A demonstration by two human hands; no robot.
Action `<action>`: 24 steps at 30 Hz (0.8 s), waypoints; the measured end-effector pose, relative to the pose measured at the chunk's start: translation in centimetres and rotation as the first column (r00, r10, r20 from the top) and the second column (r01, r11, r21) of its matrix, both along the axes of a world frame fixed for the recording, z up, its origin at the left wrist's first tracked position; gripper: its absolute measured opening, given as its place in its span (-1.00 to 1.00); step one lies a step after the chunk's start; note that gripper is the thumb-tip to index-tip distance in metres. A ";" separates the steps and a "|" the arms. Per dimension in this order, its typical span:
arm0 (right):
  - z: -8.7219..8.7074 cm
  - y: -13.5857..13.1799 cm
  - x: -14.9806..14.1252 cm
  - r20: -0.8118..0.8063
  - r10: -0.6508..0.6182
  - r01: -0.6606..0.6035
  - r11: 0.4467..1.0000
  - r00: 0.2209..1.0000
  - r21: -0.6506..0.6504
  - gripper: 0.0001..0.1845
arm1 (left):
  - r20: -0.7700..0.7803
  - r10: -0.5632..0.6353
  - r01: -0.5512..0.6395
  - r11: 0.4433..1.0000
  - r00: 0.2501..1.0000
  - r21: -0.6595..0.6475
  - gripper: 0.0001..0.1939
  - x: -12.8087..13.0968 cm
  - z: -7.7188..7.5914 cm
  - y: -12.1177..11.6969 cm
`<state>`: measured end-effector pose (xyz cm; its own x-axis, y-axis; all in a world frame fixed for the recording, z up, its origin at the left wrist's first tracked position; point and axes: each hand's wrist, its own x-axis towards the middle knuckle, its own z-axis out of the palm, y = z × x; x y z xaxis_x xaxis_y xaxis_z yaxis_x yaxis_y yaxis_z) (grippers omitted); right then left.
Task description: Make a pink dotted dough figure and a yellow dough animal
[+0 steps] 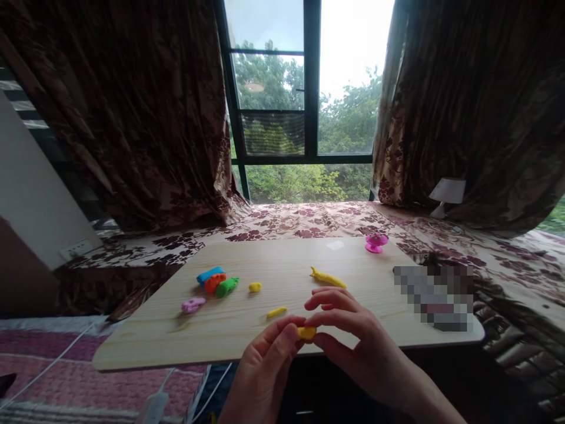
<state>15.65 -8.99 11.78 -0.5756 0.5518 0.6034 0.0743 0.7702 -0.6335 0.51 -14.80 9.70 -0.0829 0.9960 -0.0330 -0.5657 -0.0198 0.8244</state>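
My left hand (269, 359) pinches a small yellow lump of modelling clay (308, 333) between thumb and forefinger, just over the table's near edge. My right hand (357, 333) has its thumb and forefinger on the lump's right end, with the other fingers raised and slightly bent. Beyond the hands lies a thin yellow clay strip (276, 312). Farther off are a rounded yellow clay piece (255, 287) and a long yellow clay roll (327, 277) with a forked left end.
Blue (210, 275), orange (215, 283), green (227, 287) and pink (193, 305) clay lumps sit at the left of the wooden table (145, 344). A pink clay figure with green spots (376, 242) stands at the far right corner. A pixelated item (435, 297) lies at the right.
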 end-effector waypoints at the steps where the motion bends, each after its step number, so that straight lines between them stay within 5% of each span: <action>1: -0.1 0.0 0.0 -0.018 -0.004 0.004 1.000 1.000 -0.009 -0.72 | -0.041 0.014 -0.014 1.000 0.999 0.016 -0.81 -0.1 -0.2 -0.1; 6: -0.4 -0.2 0.1 -0.046 0.018 -0.019 1.000 0.999 -0.021 -0.64 | -0.350 0.205 -0.185 0.979 0.914 0.089 -0.77 -0.1 -0.5 -0.5; 12: -0.4 -0.2 0.0 -0.076 -0.008 0.008 1.000 0.997 -0.004 -0.71 | -0.598 0.316 -0.228 0.949 0.737 0.220 -0.81 -0.2 -0.7 -0.6; 17: -2.4 1.2 0.6 0.008 -0.094 0.094 0.995 0.996 -0.028 -0.63 | -0.751 0.480 -0.152 0.872 0.454 0.466 -0.87 -0.4 -3.2 1.9; 21: -5.6 3.2 1.0 0.147 -0.223 0.226 0.974 0.964 -0.008 -0.81 | -0.864 0.467 -0.098 0.884 0.189 0.457 -0.87 0.6 -5.9 4.5; 24: -7.8 4.4 0.8 0.266 -0.317 0.315 0.948 0.910 0.050 -0.87 | -0.888 0.445 -0.065 0.896 0.116 0.440 -0.86 1.6 -6.8 5.3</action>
<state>16.45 -4.64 4.03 -0.5115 0.7285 0.4558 0.4800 0.6822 -0.5516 2.10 -9.45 2.92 -0.1074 0.8551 0.5073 0.7528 -0.2633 0.6032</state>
